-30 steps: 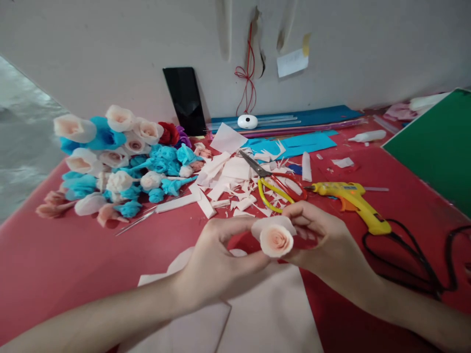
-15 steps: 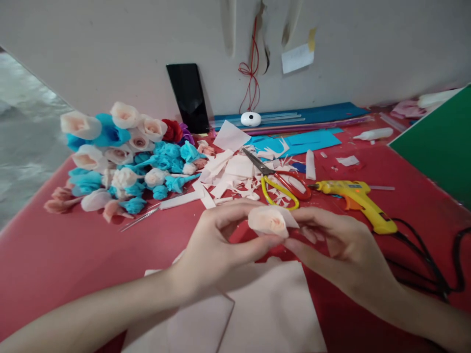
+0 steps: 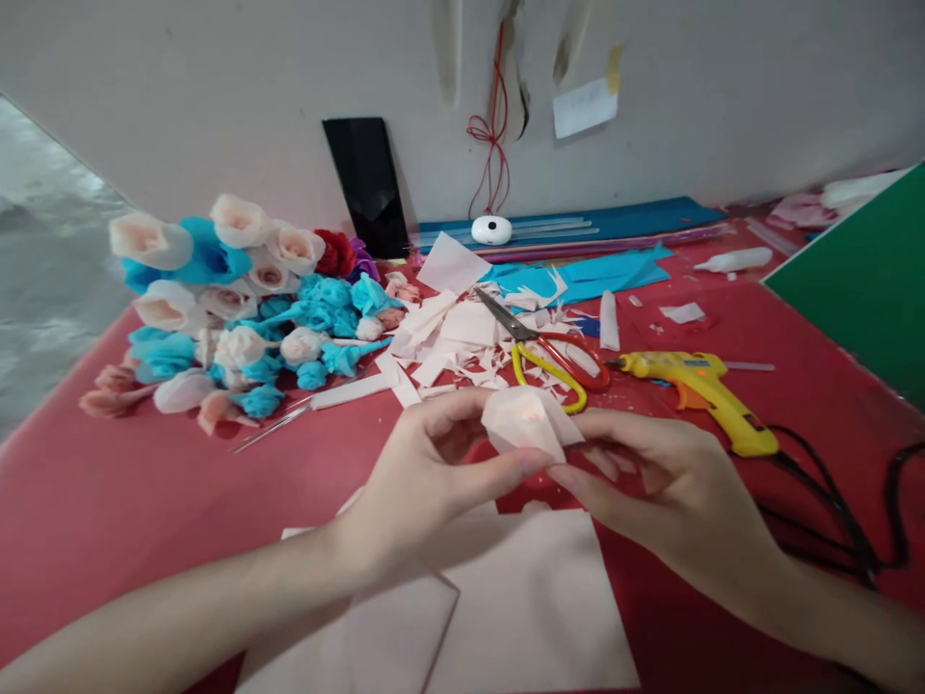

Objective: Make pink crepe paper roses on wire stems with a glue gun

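Observation:
Between my two hands is a pale pink paper flower point(image 3: 521, 424), its petals wrapped round a slightly darker centre. My left hand point(image 3: 440, 463) is closed on its left side, thumb across the lower front. From the right, my right hand point(image 3: 650, 477) pinches the lower right edge, its thumb tip close to the left thumb. Fingers behind the flower are partly hidden. Beneath my hands lie pale pink paper sheets point(image 3: 541, 598). Just beyond the flower, scissors point(image 3: 539, 347) with one red and one yellow handle rest on paper scraps point(image 3: 455, 328).
Finished paper flowers point(image 3: 238, 318) are heaped at the left. A yellow glue gun point(image 3: 704, 386) with a black cord lies right of the scissors. A black phone point(image 3: 367, 183) leans on the wall, near a white case point(image 3: 491, 229). A green board point(image 3: 859, 289) stands at the right.
The flower has tipped, so its outer petal shows more and its centre less. Both hands keep their hold and have barely moved.

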Demonstrator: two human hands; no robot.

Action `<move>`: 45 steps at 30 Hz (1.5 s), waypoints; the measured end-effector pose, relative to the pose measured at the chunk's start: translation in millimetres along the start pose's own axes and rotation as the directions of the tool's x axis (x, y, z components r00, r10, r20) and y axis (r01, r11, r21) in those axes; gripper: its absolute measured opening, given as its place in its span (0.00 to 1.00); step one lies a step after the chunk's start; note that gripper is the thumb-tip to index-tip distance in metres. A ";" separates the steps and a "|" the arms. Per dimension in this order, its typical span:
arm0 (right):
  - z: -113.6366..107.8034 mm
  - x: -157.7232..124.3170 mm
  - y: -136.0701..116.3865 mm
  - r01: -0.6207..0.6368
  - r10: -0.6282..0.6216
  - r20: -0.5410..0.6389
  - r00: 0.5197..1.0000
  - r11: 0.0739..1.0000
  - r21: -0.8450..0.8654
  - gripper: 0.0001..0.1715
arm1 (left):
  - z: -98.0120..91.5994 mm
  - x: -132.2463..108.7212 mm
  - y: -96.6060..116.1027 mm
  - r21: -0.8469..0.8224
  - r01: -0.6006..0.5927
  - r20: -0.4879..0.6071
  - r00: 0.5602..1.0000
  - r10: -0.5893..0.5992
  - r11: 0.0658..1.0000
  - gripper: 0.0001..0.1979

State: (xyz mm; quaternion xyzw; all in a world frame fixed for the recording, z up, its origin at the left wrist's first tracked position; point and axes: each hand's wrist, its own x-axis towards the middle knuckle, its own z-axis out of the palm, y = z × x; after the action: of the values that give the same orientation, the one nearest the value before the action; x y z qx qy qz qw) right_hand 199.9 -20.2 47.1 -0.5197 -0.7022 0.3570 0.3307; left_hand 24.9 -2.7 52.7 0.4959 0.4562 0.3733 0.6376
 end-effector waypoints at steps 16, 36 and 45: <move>-11.4 8.8 -3.7 0.004 -0.009 0.179 0.984 1.000 0.029 0.02 | 2.6 3.7 -8.6 -0.037 0.020 0.119 0.993 -0.016 0.999 0.12; -24.5 7.7 10.5 -0.091 0.016 0.432 0.902 0.984 0.153 0.06 | -14.7 11.2 -16.0 0.474 -0.798 0.568 0.599 0.564 0.371 0.23; -23.3 5.5 3.0 -0.138 0.004 0.509 0.861 0.964 0.226 0.04 | -16.5 4.4 -12.0 0.457 -0.863 0.655 0.489 0.576 0.214 0.14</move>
State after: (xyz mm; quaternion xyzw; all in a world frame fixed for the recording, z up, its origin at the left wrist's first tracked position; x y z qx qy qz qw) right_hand 219.5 -10.6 57.3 -0.3870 -0.6926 0.5797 0.1861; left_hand 10.8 3.5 38.5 0.9198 0.1526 0.3114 0.1838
